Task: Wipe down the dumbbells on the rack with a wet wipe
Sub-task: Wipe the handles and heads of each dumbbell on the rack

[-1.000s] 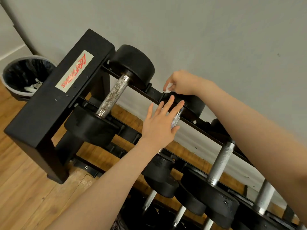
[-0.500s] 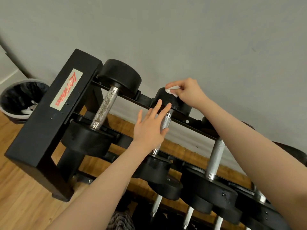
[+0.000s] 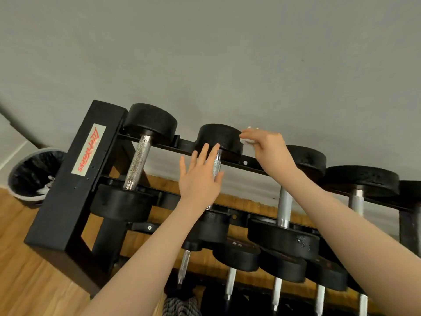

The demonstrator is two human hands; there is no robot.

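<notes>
I have the right hand [image 3: 267, 148] pinched around a white wet wipe [image 3: 247, 140], pressing it to the right edge of the far head of the second dumbbell [image 3: 219, 139] on the top tier of the black rack [image 3: 75, 185]. The left hand [image 3: 200, 176] is spread flat with fingers apart, gripping nothing, laid over that dumbbell's knurled handle [image 3: 216, 166]. The far heads sit close against the grey wall [image 3: 205, 53], so I see almost no room behind them (only a thin gap above the rail). To the left the first dumbbell [image 3: 139, 165] stands near, with a short stretch of bare rail between. A lined bin [image 3: 32, 174] sits on the wooden floor [image 3: 25, 277] beyond the rack's left end, well apart
</notes>
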